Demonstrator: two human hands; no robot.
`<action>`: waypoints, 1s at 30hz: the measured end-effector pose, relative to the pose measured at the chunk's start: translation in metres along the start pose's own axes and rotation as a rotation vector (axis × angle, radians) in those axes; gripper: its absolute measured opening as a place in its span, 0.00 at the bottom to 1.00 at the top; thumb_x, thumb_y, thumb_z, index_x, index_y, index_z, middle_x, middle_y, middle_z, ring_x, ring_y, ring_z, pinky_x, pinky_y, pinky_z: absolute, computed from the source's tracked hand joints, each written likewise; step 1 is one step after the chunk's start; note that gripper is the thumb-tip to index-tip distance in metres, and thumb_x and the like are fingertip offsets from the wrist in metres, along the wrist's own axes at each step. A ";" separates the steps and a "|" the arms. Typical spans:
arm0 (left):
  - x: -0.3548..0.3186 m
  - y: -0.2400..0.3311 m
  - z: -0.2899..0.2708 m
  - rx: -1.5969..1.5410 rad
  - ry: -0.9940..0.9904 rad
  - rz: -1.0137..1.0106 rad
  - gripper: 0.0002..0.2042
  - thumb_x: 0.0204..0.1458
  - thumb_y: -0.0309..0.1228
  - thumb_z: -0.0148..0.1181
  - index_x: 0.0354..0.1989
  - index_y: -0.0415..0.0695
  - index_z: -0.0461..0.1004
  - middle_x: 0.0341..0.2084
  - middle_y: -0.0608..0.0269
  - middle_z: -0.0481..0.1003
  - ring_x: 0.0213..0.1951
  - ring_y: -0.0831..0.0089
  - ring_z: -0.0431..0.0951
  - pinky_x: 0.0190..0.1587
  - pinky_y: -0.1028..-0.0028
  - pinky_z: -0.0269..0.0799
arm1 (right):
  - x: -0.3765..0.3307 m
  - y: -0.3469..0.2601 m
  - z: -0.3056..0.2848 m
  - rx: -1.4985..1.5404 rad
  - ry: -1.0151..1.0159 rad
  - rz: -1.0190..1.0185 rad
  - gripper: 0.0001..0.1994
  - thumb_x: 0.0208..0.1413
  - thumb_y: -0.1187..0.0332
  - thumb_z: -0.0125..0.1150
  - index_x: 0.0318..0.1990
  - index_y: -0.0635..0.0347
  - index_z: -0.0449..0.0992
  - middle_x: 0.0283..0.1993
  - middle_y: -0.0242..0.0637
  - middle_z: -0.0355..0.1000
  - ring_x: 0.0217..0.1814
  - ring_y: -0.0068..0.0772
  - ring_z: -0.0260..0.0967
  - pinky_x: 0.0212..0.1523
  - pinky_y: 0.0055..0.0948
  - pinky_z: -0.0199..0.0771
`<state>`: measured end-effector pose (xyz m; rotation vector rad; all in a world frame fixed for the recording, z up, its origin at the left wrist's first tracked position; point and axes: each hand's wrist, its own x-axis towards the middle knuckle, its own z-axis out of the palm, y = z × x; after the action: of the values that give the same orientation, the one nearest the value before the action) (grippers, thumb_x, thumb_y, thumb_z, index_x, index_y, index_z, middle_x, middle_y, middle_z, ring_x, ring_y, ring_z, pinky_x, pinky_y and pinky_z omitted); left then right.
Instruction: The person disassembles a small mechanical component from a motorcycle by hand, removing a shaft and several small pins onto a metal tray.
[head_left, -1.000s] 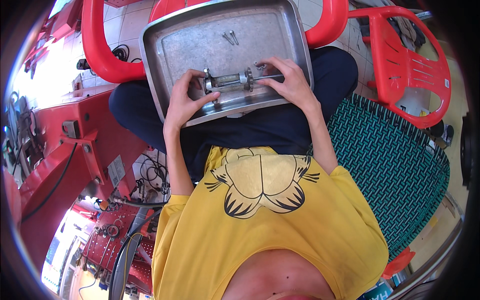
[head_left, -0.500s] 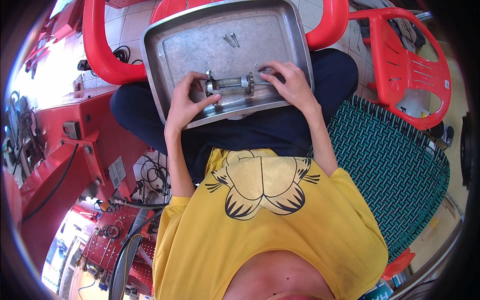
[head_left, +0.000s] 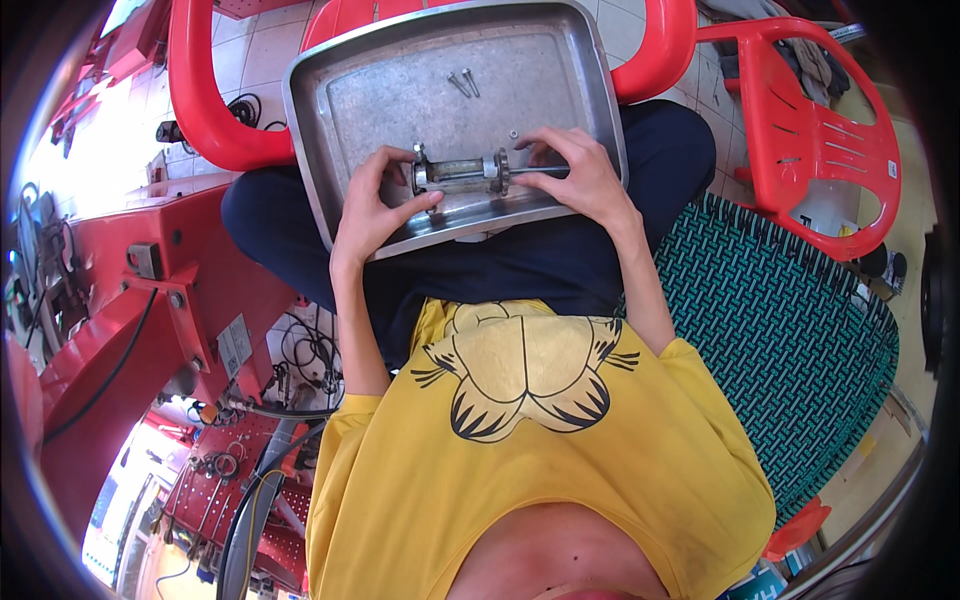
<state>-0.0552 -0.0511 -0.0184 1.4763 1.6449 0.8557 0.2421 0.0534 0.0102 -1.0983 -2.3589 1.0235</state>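
Note:
A metal cylinder [head_left: 462, 178] with a round flange at each end lies sideways low in a steel tray [head_left: 350, 112] on my lap. My left hand [head_left: 372, 200] grips its left end, thumb at the near edge and fingers at the far edge. A thin rod [head_left: 540, 169] sticks out from the right flange [head_left: 502, 171]. Around that rod my right hand [head_left: 585, 175] is spread, thumb and forefinger tips apart beside the flange. Beyond the forefinger sits a small nut [head_left: 514, 134]. Several bolts [head_left: 463, 82] lie farther back in the tray.
The tray rests against a red plastic chair [head_left: 655, 75]. A second red chair [head_left: 820, 130] and a green woven seat [head_left: 770, 330] stand to the right. Red metal machinery [head_left: 190, 280] is close on the left, with black cables [head_left: 310, 350] below it.
My right hand's thumb and forefinger have parted from near each other and moved left toward the right flange, exposing more of the rod. My left hand keeps its hold.

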 end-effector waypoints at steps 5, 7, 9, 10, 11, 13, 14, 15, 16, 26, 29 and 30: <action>0.000 0.002 0.000 -0.017 0.001 -0.007 0.27 0.42 0.39 0.83 0.47 0.40 0.78 0.31 0.60 0.73 0.38 0.66 0.74 0.44 0.67 0.70 | 0.000 0.006 0.005 0.012 -0.009 0.107 0.17 0.55 0.63 0.76 0.51 0.52 0.82 0.36 0.36 0.81 0.42 0.39 0.79 0.50 0.36 0.74; 0.000 0.002 0.000 -0.021 -0.001 -0.008 0.27 0.42 0.39 0.83 0.47 0.40 0.78 0.31 0.60 0.73 0.38 0.67 0.74 0.44 0.67 0.70 | -0.001 0.005 0.005 -0.008 -0.024 0.115 0.17 0.55 0.64 0.76 0.51 0.53 0.82 0.36 0.36 0.81 0.43 0.39 0.79 0.50 0.36 0.74; 0.000 0.003 -0.001 -0.023 -0.005 -0.021 0.27 0.41 0.38 0.83 0.47 0.40 0.78 0.31 0.60 0.73 0.38 0.67 0.74 0.44 0.67 0.70 | -0.001 0.003 0.003 -0.006 -0.023 0.065 0.16 0.56 0.64 0.75 0.51 0.55 0.82 0.37 0.37 0.81 0.43 0.39 0.79 0.50 0.36 0.74; 0.000 0.003 -0.001 -0.020 -0.002 -0.019 0.27 0.41 0.38 0.83 0.47 0.40 0.78 0.32 0.60 0.74 0.38 0.67 0.74 0.44 0.67 0.70 | 0.000 0.002 0.002 0.006 -0.015 0.011 0.15 0.57 0.63 0.74 0.50 0.56 0.82 0.37 0.37 0.81 0.42 0.39 0.79 0.50 0.36 0.75; 0.000 0.004 -0.001 -0.018 0.002 -0.018 0.27 0.41 0.38 0.83 0.47 0.40 0.78 0.32 0.60 0.74 0.38 0.67 0.74 0.44 0.68 0.70 | 0.000 0.001 0.001 0.018 -0.008 -0.044 0.15 0.59 0.63 0.73 0.50 0.57 0.82 0.37 0.37 0.81 0.42 0.39 0.80 0.49 0.35 0.75; 0.000 0.005 -0.001 -0.015 0.005 -0.019 0.27 0.41 0.38 0.83 0.46 0.40 0.78 0.32 0.60 0.74 0.38 0.67 0.74 0.44 0.68 0.70 | 0.001 0.004 0.001 0.030 -0.032 -0.022 0.14 0.60 0.63 0.73 0.50 0.58 0.81 0.38 0.38 0.82 0.42 0.39 0.80 0.50 0.36 0.75; 0.000 0.005 -0.001 -0.014 0.004 -0.020 0.27 0.41 0.38 0.83 0.46 0.40 0.78 0.32 0.60 0.74 0.38 0.67 0.74 0.44 0.68 0.71 | 0.001 0.005 0.001 0.037 -0.042 -0.011 0.14 0.60 0.63 0.72 0.49 0.58 0.81 0.38 0.38 0.82 0.42 0.39 0.80 0.50 0.36 0.75; 0.000 0.004 -0.001 -0.012 0.003 -0.020 0.27 0.41 0.38 0.83 0.46 0.40 0.78 0.32 0.60 0.74 0.38 0.67 0.74 0.44 0.68 0.71 | 0.000 0.006 0.002 0.026 -0.045 0.036 0.14 0.59 0.64 0.73 0.49 0.58 0.81 0.39 0.38 0.82 0.42 0.39 0.81 0.50 0.36 0.75; 0.000 0.004 -0.001 -0.018 -0.001 -0.015 0.27 0.41 0.38 0.83 0.47 0.40 0.78 0.32 0.62 0.74 0.38 0.69 0.74 0.45 0.69 0.70 | -0.002 0.007 0.004 0.016 -0.048 0.082 0.14 0.59 0.64 0.73 0.49 0.58 0.81 0.39 0.38 0.82 0.42 0.39 0.81 0.51 0.36 0.75; 0.000 0.004 -0.002 0.010 -0.008 -0.009 0.27 0.43 0.38 0.83 0.49 0.40 0.77 0.33 0.64 0.74 0.39 0.72 0.73 0.47 0.71 0.70 | 0.000 0.002 0.000 0.052 -0.066 0.042 0.15 0.60 0.63 0.72 0.52 0.56 0.80 0.40 0.38 0.81 0.48 0.41 0.77 0.54 0.38 0.73; 0.000 0.003 -0.001 0.010 -0.005 -0.003 0.27 0.43 0.38 0.83 0.49 0.40 0.77 0.32 0.64 0.73 0.39 0.72 0.73 0.47 0.71 0.70 | -0.002 0.006 0.004 0.011 -0.081 0.100 0.15 0.60 0.60 0.71 0.51 0.53 0.79 0.40 0.38 0.83 0.46 0.45 0.78 0.56 0.40 0.72; 0.000 0.003 -0.001 0.008 -0.005 -0.001 0.27 0.43 0.38 0.83 0.49 0.40 0.77 0.32 0.64 0.73 0.39 0.72 0.73 0.47 0.71 0.70 | -0.001 0.006 0.004 -0.003 -0.105 0.125 0.15 0.60 0.61 0.71 0.51 0.53 0.80 0.41 0.38 0.83 0.47 0.44 0.77 0.56 0.39 0.72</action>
<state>-0.0548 -0.0507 -0.0154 1.4821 1.6464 0.8454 0.2436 0.0535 0.0030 -1.2347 -2.3987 1.1479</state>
